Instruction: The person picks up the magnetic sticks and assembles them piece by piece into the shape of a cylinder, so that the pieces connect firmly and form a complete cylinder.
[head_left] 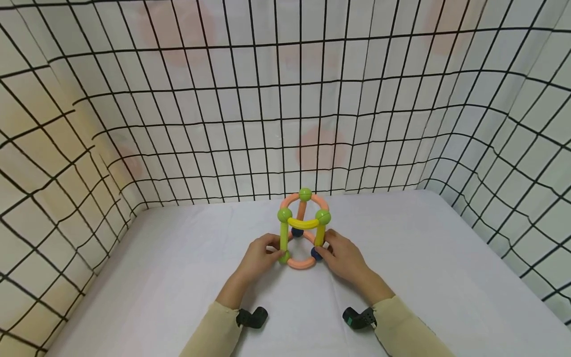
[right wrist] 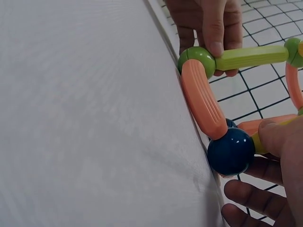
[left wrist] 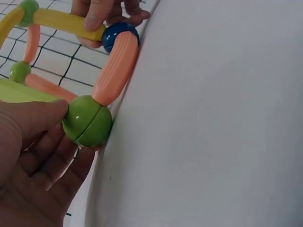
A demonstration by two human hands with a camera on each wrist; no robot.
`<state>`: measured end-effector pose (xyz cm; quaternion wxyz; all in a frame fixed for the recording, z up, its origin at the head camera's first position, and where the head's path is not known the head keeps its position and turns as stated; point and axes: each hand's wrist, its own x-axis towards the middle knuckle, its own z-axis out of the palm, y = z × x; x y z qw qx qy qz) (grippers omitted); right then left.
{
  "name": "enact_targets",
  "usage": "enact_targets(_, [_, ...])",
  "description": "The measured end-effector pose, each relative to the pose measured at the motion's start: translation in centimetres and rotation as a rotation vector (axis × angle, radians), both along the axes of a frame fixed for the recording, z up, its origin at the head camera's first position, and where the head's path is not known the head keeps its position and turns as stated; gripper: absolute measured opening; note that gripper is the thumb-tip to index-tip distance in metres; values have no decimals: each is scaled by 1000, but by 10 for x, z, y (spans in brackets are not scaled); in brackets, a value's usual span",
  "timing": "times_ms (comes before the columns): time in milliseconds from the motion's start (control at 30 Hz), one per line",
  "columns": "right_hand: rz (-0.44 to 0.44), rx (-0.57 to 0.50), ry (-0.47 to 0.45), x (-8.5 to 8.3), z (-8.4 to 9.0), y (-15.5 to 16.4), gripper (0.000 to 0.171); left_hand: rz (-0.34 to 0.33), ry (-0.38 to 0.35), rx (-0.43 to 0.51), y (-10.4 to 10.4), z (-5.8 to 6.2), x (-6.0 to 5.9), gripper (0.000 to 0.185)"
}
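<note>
A ball-and-rod building toy frame point(head_left: 302, 264) stands upright on the white tabletop. Its top ring has three green balls point(head_left: 305, 194), two orange curved rods and a yellow curved rod point(head_left: 303, 224) at the front. Three straight rods link it to an orange base ring. My left hand point(head_left: 258, 255) pinches the light green rod point(head_left: 284, 236) at the lower left green ball point(left wrist: 87, 120), thumb in front, fingers behind. On the other side, my right hand point(head_left: 345, 255) pinches the yellow upright point(left wrist: 68, 23) just above the front blue ball point(right wrist: 231, 151). Another blue ball point(head_left: 297, 232) sits at the back.
Black wire mesh point(head_left: 267, 121) backed by white cloth encloses the table at the back and both sides. White cloth point(head_left: 401, 248) covers the tabletop. A black wrist camera point(head_left: 253, 318) is strapped to the left arm, another point(head_left: 358, 318) to the right.
</note>
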<state>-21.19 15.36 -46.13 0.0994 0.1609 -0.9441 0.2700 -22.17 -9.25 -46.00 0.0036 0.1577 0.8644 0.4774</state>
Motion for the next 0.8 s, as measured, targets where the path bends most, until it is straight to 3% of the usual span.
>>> enact_targets(400, [-8, 55, -14, 1, 2, -2, 20, 15, 54, 61, 0, 3, 5, 27])
enact_targets(800, [-17, 75, -8, 1, 3, -4, 21, 10, 82, 49, -3, 4, 6, 23])
